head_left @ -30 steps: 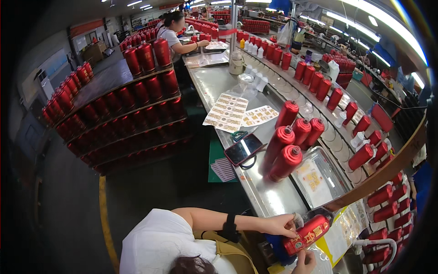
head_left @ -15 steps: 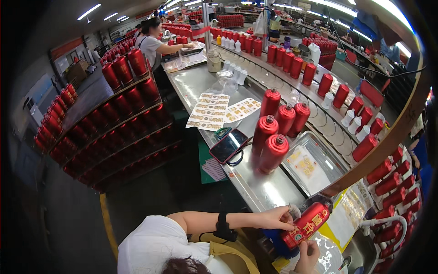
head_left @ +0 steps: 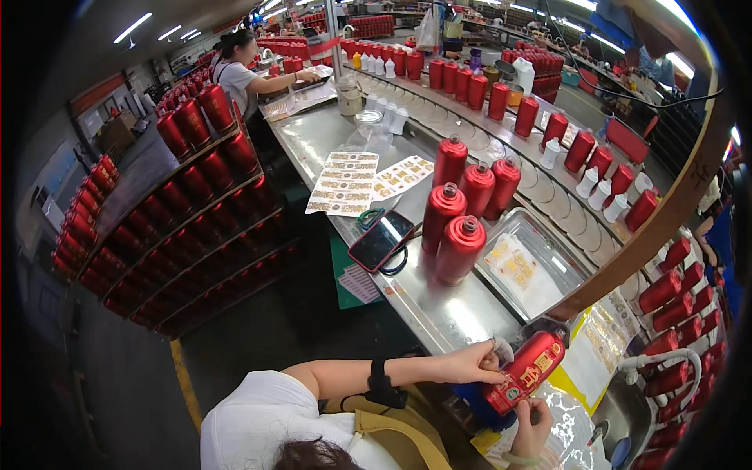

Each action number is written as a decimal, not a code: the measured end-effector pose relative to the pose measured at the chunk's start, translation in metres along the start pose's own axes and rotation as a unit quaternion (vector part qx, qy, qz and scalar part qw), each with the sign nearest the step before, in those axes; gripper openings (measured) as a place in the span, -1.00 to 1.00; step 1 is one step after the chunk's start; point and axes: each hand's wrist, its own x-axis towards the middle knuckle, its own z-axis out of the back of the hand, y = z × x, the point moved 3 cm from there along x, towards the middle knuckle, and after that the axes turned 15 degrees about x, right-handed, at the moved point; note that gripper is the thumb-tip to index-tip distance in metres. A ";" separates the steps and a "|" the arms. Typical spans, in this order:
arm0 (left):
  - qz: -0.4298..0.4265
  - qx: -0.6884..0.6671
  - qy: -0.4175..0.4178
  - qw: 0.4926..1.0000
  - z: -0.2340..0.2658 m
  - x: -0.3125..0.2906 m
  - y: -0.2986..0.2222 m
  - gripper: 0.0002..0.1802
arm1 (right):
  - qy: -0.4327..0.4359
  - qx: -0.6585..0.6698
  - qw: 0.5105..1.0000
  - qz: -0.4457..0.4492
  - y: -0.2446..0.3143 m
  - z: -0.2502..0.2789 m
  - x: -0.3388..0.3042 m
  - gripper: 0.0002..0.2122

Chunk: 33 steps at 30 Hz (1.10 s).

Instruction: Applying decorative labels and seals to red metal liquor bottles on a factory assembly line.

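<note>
A glossy red bottle (head_left: 540, 362) with gold lettering decals and a small round green emblem lies tilted in front of me, its neck to the upper right. My left hand (head_left: 475, 363) has its fingers bent against the bottle's upper left side, with a pale cover on at least one finger. At the lower edge, near the emblem, my right hand (head_left: 533, 431) has thumb and finger drawn together in a pinch; whatever is between them is too small to make out. Under the bottle's base shows something blue (head_left: 475, 401).
Several red bottles (head_left: 460, 249) stand on the metal table beside a tray (head_left: 540, 294) with gold decals. Decal sheets (head_left: 343, 184) and a phone (head_left: 381, 240) lie farther left. A tap (head_left: 666, 357) overhangs a sink at right. Racks of bottles (head_left: 188, 211) stand left; a co-worker (head_left: 239, 74) works beyond.
The view has shifted slightly. The bottle has turned a little, so its lettering faces me more. Both hands stay at it, the right still pinched at its lower edge.
</note>
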 end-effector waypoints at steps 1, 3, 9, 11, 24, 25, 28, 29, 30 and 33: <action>0.003 0.006 0.003 1.000 0.000 0.000 0.000 -0.51 | 0.001 0.009 1.000 0.007 -0.001 0.000 0.000 -0.88; 0.004 -0.006 0.007 1.000 -0.002 0.000 0.004 -0.51 | 0.007 -0.001 1.000 0.012 0.001 0.001 0.001 -0.88; 0.023 -0.071 0.001 0.997 -0.003 -0.001 0.006 -0.54 | 0.002 -0.008 1.000 0.015 0.003 -0.001 0.001 -0.88; 0.005 -0.092 0.008 0.996 -0.003 0.000 0.008 -0.59 | 0.003 -0.020 1.000 0.013 0.005 -0.002 0.001 -0.89; 0.009 -0.077 -0.002 0.997 -0.002 0.000 0.009 -0.55 | -0.013 -0.054 0.998 0.005 0.017 -0.008 -0.002 -0.84; 0.000 -0.073 -0.006 0.997 -0.003 0.000 0.010 -0.55 | -0.009 -0.051 0.999 0.001 0.017 -0.007 -0.002 -0.84; -0.003 -0.083 -0.005 0.996 -0.003 0.000 0.010 -0.55 | -0.012 -0.042 0.999 -0.008 0.016 -0.007 -0.003 -0.85; 0.000 -0.085 -0.003 0.996 -0.003 0.000 0.011 -0.55 | -0.017 -0.037 0.999 -0.012 0.015 -0.007 -0.003 -0.85; 0.003 -0.085 -0.003 0.996 -0.003 0.000 0.010 -0.55 | -0.019 -0.037 0.999 -0.015 0.015 -0.007 -0.004 -0.85; 0.018 -0.090 0.000 0.996 -0.003 -0.001 0.007 -0.55 | -0.018 -0.007 1.000 -0.016 0.015 -0.007 -0.004 -0.87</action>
